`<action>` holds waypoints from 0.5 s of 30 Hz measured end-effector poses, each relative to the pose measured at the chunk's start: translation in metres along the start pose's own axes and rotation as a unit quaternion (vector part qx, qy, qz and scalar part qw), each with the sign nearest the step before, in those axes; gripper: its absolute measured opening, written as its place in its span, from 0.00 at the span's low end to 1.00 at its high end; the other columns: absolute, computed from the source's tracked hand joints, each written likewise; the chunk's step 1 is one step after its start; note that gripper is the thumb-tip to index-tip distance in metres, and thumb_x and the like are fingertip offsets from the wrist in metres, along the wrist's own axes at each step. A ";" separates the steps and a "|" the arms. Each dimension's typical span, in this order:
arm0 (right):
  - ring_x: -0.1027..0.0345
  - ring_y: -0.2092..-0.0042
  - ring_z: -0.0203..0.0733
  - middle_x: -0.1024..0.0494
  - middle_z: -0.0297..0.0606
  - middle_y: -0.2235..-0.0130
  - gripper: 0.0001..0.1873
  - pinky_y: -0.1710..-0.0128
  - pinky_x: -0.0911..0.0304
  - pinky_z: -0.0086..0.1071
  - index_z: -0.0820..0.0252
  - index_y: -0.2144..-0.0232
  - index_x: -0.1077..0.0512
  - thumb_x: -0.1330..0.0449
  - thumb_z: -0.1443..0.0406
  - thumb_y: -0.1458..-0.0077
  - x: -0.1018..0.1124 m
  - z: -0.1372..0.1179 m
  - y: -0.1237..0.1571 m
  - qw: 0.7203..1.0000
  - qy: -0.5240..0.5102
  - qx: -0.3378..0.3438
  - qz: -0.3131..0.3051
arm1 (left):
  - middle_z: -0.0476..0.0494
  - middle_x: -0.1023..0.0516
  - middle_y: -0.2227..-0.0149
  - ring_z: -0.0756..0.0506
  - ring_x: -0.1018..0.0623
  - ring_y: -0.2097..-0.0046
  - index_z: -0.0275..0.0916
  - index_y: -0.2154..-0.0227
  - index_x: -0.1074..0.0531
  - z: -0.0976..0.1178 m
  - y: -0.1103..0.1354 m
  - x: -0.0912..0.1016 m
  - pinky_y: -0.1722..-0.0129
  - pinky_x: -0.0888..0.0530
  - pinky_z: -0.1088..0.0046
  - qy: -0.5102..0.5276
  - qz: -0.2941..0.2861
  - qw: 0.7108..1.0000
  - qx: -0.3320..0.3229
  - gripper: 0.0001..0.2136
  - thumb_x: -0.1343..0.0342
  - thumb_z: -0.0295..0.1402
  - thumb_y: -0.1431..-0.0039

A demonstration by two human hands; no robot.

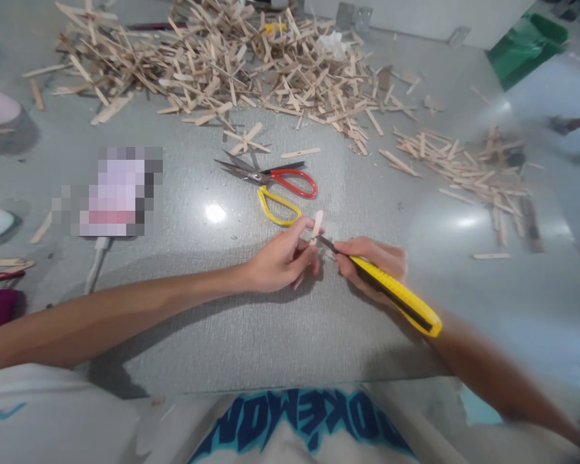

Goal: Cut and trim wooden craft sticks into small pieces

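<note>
Between the fingers of my left hand [283, 258] a short, pale wooden craft stick [318, 224] stands nearly upright. My right hand [374, 258] is closed round a yellow utility knife [391, 290] with a black strip along its handle. The blade points left, and its tip meets or nearly meets the lower part of the stick; I cannot tell whether it cuts into the wood. Just beyond my left hand lie scissors [257, 178] with one red and one yellow handle loop, their blades pointing left.
A large heap of wooden sticks [212, 71] spreads across the back of the grey table [222, 348]. A smaller pile of sticks [444, 154] lies at the right. On the left are a blurred-out phone [111, 193] with a white cable [95, 264]. A green bin [529, 48] stands back right.
</note>
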State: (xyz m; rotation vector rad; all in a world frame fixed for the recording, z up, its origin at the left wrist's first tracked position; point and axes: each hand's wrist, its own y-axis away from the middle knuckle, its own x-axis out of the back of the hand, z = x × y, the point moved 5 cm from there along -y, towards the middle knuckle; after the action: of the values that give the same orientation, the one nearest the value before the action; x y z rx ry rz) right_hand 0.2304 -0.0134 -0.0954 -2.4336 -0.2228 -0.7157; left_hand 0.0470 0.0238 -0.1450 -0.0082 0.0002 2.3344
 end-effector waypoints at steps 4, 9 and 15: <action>0.16 0.66 0.44 0.12 0.37 0.62 0.08 0.64 0.18 0.37 0.45 0.54 0.18 0.35 0.66 0.30 0.000 0.004 -0.003 1.000 0.014 0.007 -0.013 | 0.56 0.23 0.70 0.55 0.28 0.82 0.45 0.47 0.45 0.000 -0.001 0.000 0.83 0.33 0.83 -0.031 0.016 0.999 -0.016 0.06 0.53 0.35 0.19; 0.20 0.69 0.41 0.16 0.34 0.68 0.09 0.67 0.21 0.34 0.48 0.51 0.19 0.39 0.64 0.26 -0.001 0.003 -0.004 0.996 -0.014 0.006 -0.089 | 0.59 0.25 0.71 0.54 0.26 0.81 0.45 0.49 0.45 0.000 -0.001 -0.002 0.81 0.31 0.80 -0.057 0.022 0.998 -0.018 0.06 0.53 0.38 0.19; 0.27 0.74 0.38 0.21 0.30 0.71 0.10 0.71 0.28 0.32 0.51 0.55 0.22 0.43 0.68 0.25 -0.004 -0.010 -0.005 0.995 -0.013 0.002 -0.101 | 0.63 0.29 0.76 0.54 0.30 0.81 0.46 0.50 0.45 0.002 0.000 -0.004 0.78 0.32 0.79 -0.093 0.040 0.994 -0.027 0.05 0.53 0.36 0.20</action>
State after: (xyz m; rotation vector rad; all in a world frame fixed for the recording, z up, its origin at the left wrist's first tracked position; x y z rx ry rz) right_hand 0.2215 -0.0154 -0.0882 -2.4397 -0.4866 -0.7694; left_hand 0.0499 0.0211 -0.1428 0.1866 -0.1581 2.4054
